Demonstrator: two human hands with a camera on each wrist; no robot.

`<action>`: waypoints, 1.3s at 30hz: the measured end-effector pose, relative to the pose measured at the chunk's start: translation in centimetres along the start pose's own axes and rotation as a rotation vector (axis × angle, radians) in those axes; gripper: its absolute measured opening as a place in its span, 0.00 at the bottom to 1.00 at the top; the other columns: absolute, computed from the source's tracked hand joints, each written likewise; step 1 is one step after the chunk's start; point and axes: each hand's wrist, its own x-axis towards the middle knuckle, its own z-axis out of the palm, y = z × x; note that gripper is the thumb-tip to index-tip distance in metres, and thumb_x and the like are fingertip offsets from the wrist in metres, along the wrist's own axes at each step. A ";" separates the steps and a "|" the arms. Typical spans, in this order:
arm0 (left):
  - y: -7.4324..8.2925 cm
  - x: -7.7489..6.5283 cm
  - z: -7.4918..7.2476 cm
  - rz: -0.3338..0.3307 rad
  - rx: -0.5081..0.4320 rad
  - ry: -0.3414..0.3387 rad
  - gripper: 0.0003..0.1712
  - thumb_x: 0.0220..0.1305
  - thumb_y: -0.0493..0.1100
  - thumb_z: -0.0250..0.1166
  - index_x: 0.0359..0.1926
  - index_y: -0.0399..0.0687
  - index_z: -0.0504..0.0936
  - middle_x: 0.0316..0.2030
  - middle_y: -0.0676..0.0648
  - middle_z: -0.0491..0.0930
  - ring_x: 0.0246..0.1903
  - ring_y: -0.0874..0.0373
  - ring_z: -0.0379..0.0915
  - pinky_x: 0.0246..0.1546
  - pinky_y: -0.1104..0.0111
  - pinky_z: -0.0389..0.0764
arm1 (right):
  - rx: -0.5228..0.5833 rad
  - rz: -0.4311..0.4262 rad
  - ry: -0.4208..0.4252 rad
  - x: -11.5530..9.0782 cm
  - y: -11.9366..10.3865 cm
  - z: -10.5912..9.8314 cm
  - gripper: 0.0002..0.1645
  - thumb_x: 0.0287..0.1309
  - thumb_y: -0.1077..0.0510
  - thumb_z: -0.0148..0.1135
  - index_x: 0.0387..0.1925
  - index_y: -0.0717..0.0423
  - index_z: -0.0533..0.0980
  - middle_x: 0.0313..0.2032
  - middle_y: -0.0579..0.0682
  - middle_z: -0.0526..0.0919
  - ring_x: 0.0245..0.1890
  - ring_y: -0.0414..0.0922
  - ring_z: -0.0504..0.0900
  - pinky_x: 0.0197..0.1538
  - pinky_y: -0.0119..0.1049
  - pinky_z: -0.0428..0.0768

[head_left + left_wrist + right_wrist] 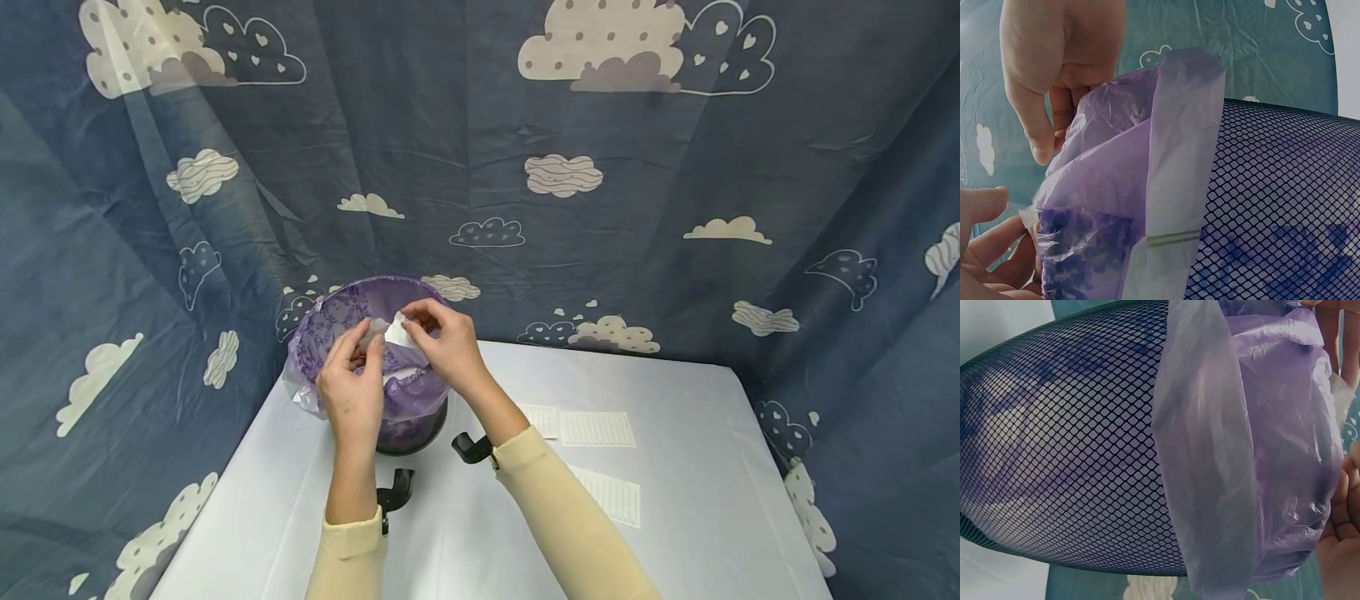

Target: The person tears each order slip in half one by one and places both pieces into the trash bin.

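A small white piece of paper point(398, 332) is held up between my two hands over the bin's mouth. My right hand point(450, 342) pinches it between thumb and forefinger. The fingertips and thumb of my left hand point(352, 392) pinch the paper's greyer left side. Below both hands stands a black mesh bin point(1085, 437), with a purple plastic bag point(412, 400) lining it and folded over the rim. Some white paper point(403, 373) shows inside the bag. In the wrist views the bag partly hides my fingers.
Printed white paper sheets lie on the table right of the bin: one at the back point(597, 429), another beside it point(542, 420), and one nearer point(617, 497), partly covered by my right sleeve. A dark blue cloud-patterned curtain point(480, 150) surrounds the white table point(697, 467).
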 end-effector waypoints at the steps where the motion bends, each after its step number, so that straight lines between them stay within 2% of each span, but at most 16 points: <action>1: 0.0 0.0 0.0 -0.004 -0.001 -0.006 0.21 0.73 0.41 0.69 0.64 0.46 0.85 0.57 0.44 0.88 0.42 0.56 0.83 0.43 0.83 0.77 | -0.003 0.000 0.004 -0.1 0.0 -0.1 0.09 0.71 0.62 0.68 0.49 0.59 0.85 0.37 0.55 0.89 0.36 0.47 0.86 0.43 0.35 0.86; 6: 0.1 -0.3 0.2 -0.011 -0.005 -0.037 0.23 0.74 0.43 0.69 0.67 0.48 0.83 0.60 0.47 0.88 0.45 0.50 0.86 0.42 0.82 0.78 | -0.017 -0.011 0.016 -0.3 -0.1 -0.4 0.09 0.70 0.62 0.68 0.49 0.59 0.85 0.37 0.55 0.89 0.35 0.46 0.86 0.41 0.32 0.84; 13: 0.5 -0.5 0.4 0.014 0.024 -0.049 0.19 0.73 0.43 0.69 0.62 0.46 0.87 0.58 0.46 0.88 0.46 0.48 0.86 0.45 0.80 0.77 | -0.003 -0.030 0.022 -0.7 -0.2 -0.8 0.09 0.70 0.62 0.68 0.49 0.59 0.85 0.37 0.55 0.89 0.35 0.46 0.86 0.43 0.43 0.87; 23: 1.2 -1.1 1.0 0.047 -0.026 -0.058 0.14 0.73 0.41 0.70 0.56 0.44 0.89 0.51 0.43 0.90 0.43 0.53 0.84 0.45 0.81 0.77 | -0.004 -0.026 0.043 -1.4 -0.1 -1.7 0.10 0.70 0.62 0.69 0.50 0.60 0.85 0.37 0.54 0.89 0.35 0.45 0.85 0.41 0.42 0.86; 30: 1.6 -1.9 1.5 0.074 -0.061 -0.063 0.13 0.71 0.39 0.71 0.53 0.41 0.89 0.48 0.42 0.90 0.42 0.56 0.83 0.45 0.81 0.78 | -0.002 0.001 0.068 -2.2 0.3 -2.6 0.10 0.70 0.61 0.69 0.50 0.58 0.85 0.37 0.53 0.89 0.34 0.44 0.84 0.41 0.36 0.83; 34: 1.9 -2.4 1.9 0.111 -0.105 -0.088 0.12 0.71 0.39 0.71 0.53 0.41 0.89 0.47 0.41 0.89 0.41 0.59 0.82 0.43 0.81 0.78 | 0.000 0.005 0.086 -2.6 0.4 -3.4 0.10 0.69 0.61 0.69 0.50 0.59 0.85 0.38 0.53 0.90 0.36 0.45 0.86 0.43 0.33 0.83; 39: 2.2 -3.0 2.6 0.154 -0.131 -0.122 0.11 0.71 0.39 0.71 0.52 0.42 0.89 0.43 0.42 0.89 0.37 0.62 0.80 0.40 0.81 0.78 | -0.006 0.012 0.113 -3.0 0.6 -4.6 0.10 0.69 0.61 0.70 0.49 0.58 0.86 0.40 0.53 0.90 0.39 0.46 0.88 0.48 0.36 0.86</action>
